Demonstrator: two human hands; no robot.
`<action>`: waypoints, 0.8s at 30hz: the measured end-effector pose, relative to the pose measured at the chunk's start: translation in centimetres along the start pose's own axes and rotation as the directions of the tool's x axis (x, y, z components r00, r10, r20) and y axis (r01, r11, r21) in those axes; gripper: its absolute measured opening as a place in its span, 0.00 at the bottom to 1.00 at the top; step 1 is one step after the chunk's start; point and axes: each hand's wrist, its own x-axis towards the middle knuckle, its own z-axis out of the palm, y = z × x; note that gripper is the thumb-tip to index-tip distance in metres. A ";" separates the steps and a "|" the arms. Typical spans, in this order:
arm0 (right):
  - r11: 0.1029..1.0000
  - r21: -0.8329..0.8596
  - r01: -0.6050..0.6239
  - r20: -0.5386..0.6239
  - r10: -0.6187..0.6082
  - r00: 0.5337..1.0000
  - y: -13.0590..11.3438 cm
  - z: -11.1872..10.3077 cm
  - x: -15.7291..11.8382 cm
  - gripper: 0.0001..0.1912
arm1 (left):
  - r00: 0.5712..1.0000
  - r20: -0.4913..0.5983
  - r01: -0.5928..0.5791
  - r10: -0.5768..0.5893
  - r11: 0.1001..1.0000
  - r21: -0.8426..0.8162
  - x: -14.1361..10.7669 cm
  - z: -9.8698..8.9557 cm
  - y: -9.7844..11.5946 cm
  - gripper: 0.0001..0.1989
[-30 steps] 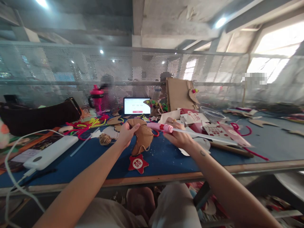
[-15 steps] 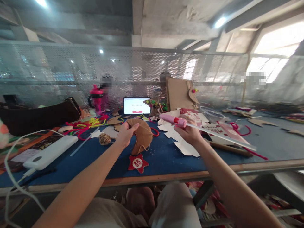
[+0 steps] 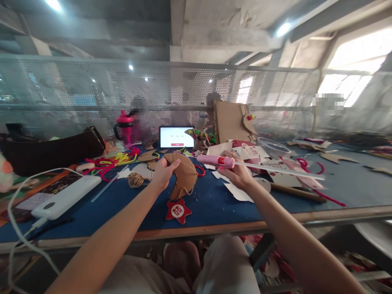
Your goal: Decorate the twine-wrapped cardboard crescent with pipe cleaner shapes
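Left hand (image 3: 163, 175): fingers curled and clamped on a stitched brown crescent-shaped craft piece (image 3: 183, 176), held just above the counter (image 3: 211, 214). Right hand (image 3: 237, 175): fingers closed around a pink glue gun (image 3: 216, 161), its long clear glue stick (image 3: 275, 168) pointing right, held up and apart from the crescent. Directly below the crescent, a red star tag (image 3: 176, 211) on the blue counter top. Just left of the left hand, a ball of jute twine (image 3: 135, 179); farther left, tangled pink and yellow pipe cleaners (image 3: 104, 167) and a corded white power bank (image 3: 65, 197). Under the right hand, white paper cutouts (image 3: 235, 192); to their right, a wooden dowel (image 3: 297, 192). Toward the back, a tablet showing a timer (image 3: 177, 136), a pink bottle (image 3: 124, 128) and an upright cardboard panel (image 3: 229, 121).
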 end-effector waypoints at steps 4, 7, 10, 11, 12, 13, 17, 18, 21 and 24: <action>0.998 -0.014 0.057 0.018 -0.057 0.998 -0.7 1.3 0.5 0.05 | 1.000 0.000 -0.028 0.028 0.999 0.023 -0.2 0.3 0.1 0.21; 0.996 -0.037 0.081 0.032 -0.079 0.996 -0.8 1.9 0.6 0.06 | 0.999 0.007 -0.049 0.049 0.997 0.052 -0.2 0.4 0.1 0.20; 0.993 -0.069 0.098 0.022 -0.096 0.995 -1.0 2.0 0.6 0.07 | 0.999 0.018 -0.052 0.051 0.997 0.054 -0.2 0.3 0.0 0.20; 0.992 -0.082 0.100 0.021 -0.099 0.995 -1.0 2.0 0.6 0.07 | 0.999 0.021 -0.050 0.049 0.997 0.052 -0.2 0.3 0.1 0.20; 0.990 -0.095 0.101 0.022 -0.099 0.995 -1.0 2.0 0.6 0.07 | 0.999 0.021 -0.047 0.046 0.998 0.050 -0.2 0.4 0.1 0.20; 0.989 -0.107 0.103 0.024 -0.101 0.995 -1.0 1.9 0.6 0.06 | 0.999 0.020 -0.044 0.043 0.998 0.047 -0.2 0.4 0.2 0.20; 0.984 -0.127 0.125 0.005 -0.125 0.992 -1.1 1.8 0.5 0.07 | 0.999 0.014 -0.034 0.034 0.999 0.034 -0.4 0.7 0.5 0.19; 0.984 -0.128 0.126 0.000 -0.127 0.992 -1.1 1.8 0.5 0.07 | 0.999 0.013 -0.033 0.032 0.999 0.029 -0.5 0.7 0.6 0.20; 0.984 -0.145 0.104 0.000 -0.105 0.994 -1.1 1.7 0.5 0.07 | 0.999 0.029 -0.037 0.037 0.999 0.016 -0.5 0.7 0.6 0.20; 0.982 -0.163 0.099 0.016 -0.098 0.995 -1.1 1.6 0.5 0.09 | 0.999 0.038 -0.040 0.040 0.999 0.008 -0.5 0.6 0.6 0.19</action>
